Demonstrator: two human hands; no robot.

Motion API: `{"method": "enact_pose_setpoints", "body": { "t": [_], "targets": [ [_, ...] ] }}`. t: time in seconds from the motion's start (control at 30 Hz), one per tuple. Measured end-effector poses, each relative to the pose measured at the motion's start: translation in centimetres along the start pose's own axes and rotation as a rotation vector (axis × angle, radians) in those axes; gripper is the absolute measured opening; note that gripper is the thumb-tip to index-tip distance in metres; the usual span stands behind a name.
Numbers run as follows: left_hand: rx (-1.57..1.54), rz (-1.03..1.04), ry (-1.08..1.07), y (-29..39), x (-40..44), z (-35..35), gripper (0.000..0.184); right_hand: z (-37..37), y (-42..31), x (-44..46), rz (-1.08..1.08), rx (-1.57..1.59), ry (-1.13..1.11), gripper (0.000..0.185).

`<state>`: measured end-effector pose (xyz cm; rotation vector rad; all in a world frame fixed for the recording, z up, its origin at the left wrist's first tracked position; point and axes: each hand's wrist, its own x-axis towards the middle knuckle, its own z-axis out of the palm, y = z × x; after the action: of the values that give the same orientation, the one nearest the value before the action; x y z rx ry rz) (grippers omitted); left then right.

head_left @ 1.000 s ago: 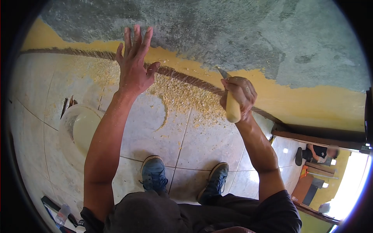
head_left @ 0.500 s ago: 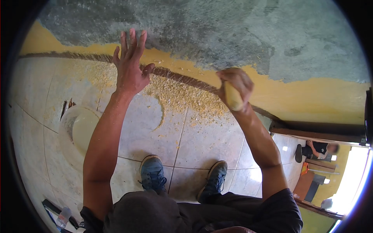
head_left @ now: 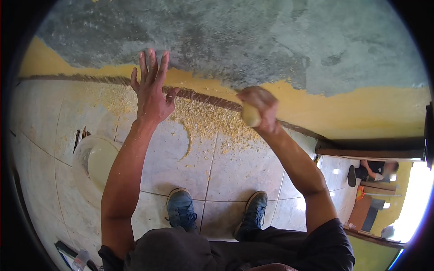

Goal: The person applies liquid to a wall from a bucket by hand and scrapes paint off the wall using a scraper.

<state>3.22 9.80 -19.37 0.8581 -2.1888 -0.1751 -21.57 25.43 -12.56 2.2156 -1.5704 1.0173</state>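
My left hand (head_left: pixel 153 95) is spread against the lower wall, fingertips on the grey bare area (head_left: pixel 203 36) and palm over the yellow paint edge. My right hand (head_left: pixel 262 106), blurred by motion, grips a tool by its thick pale handle (head_left: pixel 251 114) at the yellow paint strip (head_left: pixel 343 106). The tool's blade cannot be made out at this moment. Below both hands, yellow and white flakes (head_left: pixel 212 118) lie along the foot of the wall, beside the brown skirting (head_left: pixel 208 97).
A pale round bucket (head_left: pixel 101 158) stands left on the tiled floor (head_left: pixel 167 149), partly behind my left forearm. My shoes are at bottom centre. A plastic bottle (head_left: pixel 80 259) lies bottom left. Through a doorway at right, a person (head_left: pixel 374 170) sits near boards (head_left: pixel 359 212).
My right hand has moved left along the wall with the tool, and its blade, visible earlier, no longer shows. The left hand stays spread on the wall. The view has shifted slightly.
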Motion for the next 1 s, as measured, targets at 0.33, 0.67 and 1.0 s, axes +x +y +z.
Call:
{"method": "enact_pose_setpoints", "body": {
  "t": [0.33,0.67,1.0],
  "targets": [
    [0.010,0.174,0.113,5.0,1.7,0.2,0.090,-3.2,-0.3,-2.1,0.090,-0.043,0.080,0.026],
    [0.093,0.432,0.008,10.5,5.6,5.2,0.103,-11.9,-0.6,-0.1,-0.052,-0.258,0.286,0.024],
    [0.243,0.300,-0.210,6.4,3.4,0.3,0.101,-13.2,-0.6,2.2,-0.172,-0.166,0.123,0.010]
  ]
}}
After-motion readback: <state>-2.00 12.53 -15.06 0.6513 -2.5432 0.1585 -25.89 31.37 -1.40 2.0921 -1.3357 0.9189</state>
